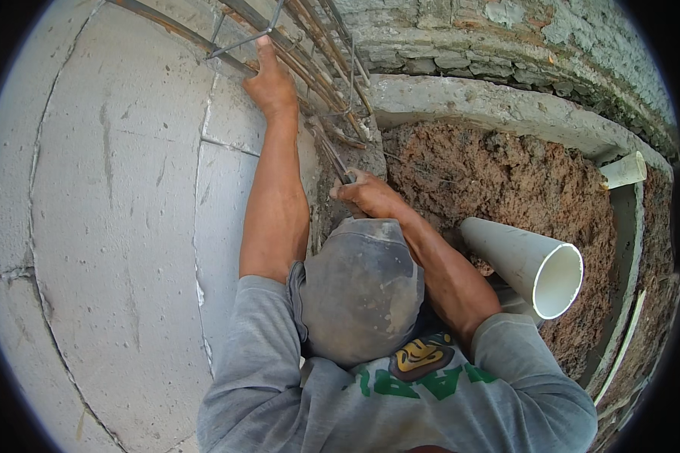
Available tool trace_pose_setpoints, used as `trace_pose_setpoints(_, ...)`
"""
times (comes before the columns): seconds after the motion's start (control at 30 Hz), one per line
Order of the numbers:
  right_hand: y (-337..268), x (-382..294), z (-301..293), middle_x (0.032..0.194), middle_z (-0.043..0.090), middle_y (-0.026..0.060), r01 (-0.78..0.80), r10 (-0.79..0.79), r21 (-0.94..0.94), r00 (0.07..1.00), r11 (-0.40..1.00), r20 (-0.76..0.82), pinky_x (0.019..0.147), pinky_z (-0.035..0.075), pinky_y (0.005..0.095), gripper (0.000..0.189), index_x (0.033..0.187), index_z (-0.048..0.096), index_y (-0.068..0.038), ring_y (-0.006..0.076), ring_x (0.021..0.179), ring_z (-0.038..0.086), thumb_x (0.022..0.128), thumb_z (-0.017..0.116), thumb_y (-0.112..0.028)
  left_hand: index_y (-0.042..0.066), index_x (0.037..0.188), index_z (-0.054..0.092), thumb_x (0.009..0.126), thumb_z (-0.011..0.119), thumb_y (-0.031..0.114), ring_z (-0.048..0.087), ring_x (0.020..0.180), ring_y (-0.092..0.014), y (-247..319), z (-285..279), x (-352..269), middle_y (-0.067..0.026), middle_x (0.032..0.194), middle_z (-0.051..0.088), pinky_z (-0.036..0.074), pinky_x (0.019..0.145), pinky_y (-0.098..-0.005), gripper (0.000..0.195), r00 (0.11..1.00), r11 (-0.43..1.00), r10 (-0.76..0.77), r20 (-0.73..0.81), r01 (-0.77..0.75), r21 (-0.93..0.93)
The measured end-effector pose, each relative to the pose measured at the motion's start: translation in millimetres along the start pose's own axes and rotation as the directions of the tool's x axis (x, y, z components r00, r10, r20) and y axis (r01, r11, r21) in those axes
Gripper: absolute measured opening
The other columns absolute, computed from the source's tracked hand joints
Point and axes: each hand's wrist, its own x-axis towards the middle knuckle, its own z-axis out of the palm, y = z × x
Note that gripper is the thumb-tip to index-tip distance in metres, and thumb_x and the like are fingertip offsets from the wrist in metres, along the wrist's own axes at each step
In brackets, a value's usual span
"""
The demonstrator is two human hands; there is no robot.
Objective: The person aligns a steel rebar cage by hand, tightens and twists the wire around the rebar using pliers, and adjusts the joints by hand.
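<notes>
A cage of rusty steel rebar with thin square stirrups runs along the top middle. My left hand is closed around one of its outer bars, a digit extended up against a stirrup. Lower and to the right, my right hand grips the handles of a slim metal hand tool, which looks like pincers. Its far end reaches the lower end of the cage; the jaws are hard to make out. Between the forearms is a worn grey cap, above a grey shirt with green lettering.
Pale block masonry with cracked joints spans the left. Right of the hands lies rough brown soil, bounded by a concrete edge. A wide grey plastic pipe sticks up near my right forearm; a smaller pipe stands farther right.
</notes>
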Motion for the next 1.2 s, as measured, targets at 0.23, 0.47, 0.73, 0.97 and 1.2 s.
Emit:
trace_pose_setpoints(0.23, 2.4, -1.2, 5.0, 0.071, 0.053, 0.0016, 0.000, -0.004, 0.107, 0.999, 0.994, 0.034, 0.054, 0.038, 0.0272, 0.030, 0.095, 0.055, -0.004, 0.0108, 0.060, 0.047, 0.077, 0.067, -0.023, -0.014, 0.096, 0.054, 0.081, 0.066, 0.055, 0.048, 0.053, -0.019, -13.3, -15.1, 10.4, -0.0061, 0.061, 0.047, 0.040, 0.049, -0.0317, 0.072, 0.999, 0.992, 0.040, 0.030, -0.044, 0.116)
trace_pose_setpoints(0.47, 8.4, -4.1, -6.7, 0.065, 0.043, -0.0037, -0.124, 0.068, 0.371, 0.985, 0.920, 0.162, 0.044, 0.030, 0.0254, 0.023, 0.095, 0.049, -0.010, 0.0075, 0.050, 0.037, 0.082, 0.066, -0.016, 0.012, 0.067, 0.047, 0.091, 0.058, 0.035, 0.031, 0.045, -0.011, 6.3, -14.6, -5.0, 0.0021, 0.051, 0.033, 0.029, 0.043, -0.0285, 0.034, 0.962, 0.990, -0.105, 0.253, 0.124, -0.061)
trace_pose_setpoints(0.73, 8.1, 4.0, -17.1, 0.067, 0.043, -0.0023, -0.077, 0.028, 0.250, 0.981, 0.965, 0.194, 0.050, 0.035, 0.0291, 0.026, 0.095, 0.049, -0.012, 0.0113, 0.056, 0.042, 0.081, 0.068, -0.024, 0.015, 0.061, 0.043, 0.087, 0.064, 0.041, 0.028, 0.043, -0.008, 13.3, -12.5, -3.8, 0.0046, 0.053, 0.033, 0.022, 0.040, -0.0264, 0.042, 0.947, 0.976, -0.092, 0.308, 0.147, -0.159)
trace_pose_setpoints(0.97, 19.7, 21.0, -28.6, 0.092, 0.057, 0.0113, 0.104, -0.101, -0.356, 0.995, 0.929, 0.027, 0.079, 0.041, 0.0355, 0.034, 0.100, 0.055, -0.004, 0.0224, 0.087, 0.053, 0.083, 0.063, -0.033, -0.002, 0.090, 0.034, 0.083, 0.065, 0.053, 0.036, 0.047, -0.011, 7.7, -8.4, -5.5, -0.0007, 0.059, 0.038, 0.031, 0.041, -0.0266, 0.064, 0.991, 0.994, -0.093, 0.100, 0.097, -0.042)
trace_pose_setpoints(1.2, 36.7, 32.5, -20.7, 0.102, 0.060, 0.0265, 0.113, -0.352, -0.724, 0.917, 0.680, -0.188, 0.084, 0.044, 0.0459, 0.043, 0.112, 0.046, 0.000, 0.0401, 0.098, 0.058, 0.087, 0.058, -0.033, 0.016, 0.066, 0.039, 0.087, 0.062, 0.050, 0.030, 0.040, -0.010, 3.0, -4.7, -2.9, 0.0040, 0.049, 0.030, 0.026, 0.040, -0.0290, 0.046, 0.997, 0.999, -0.043, 0.057, 0.044, -0.010)
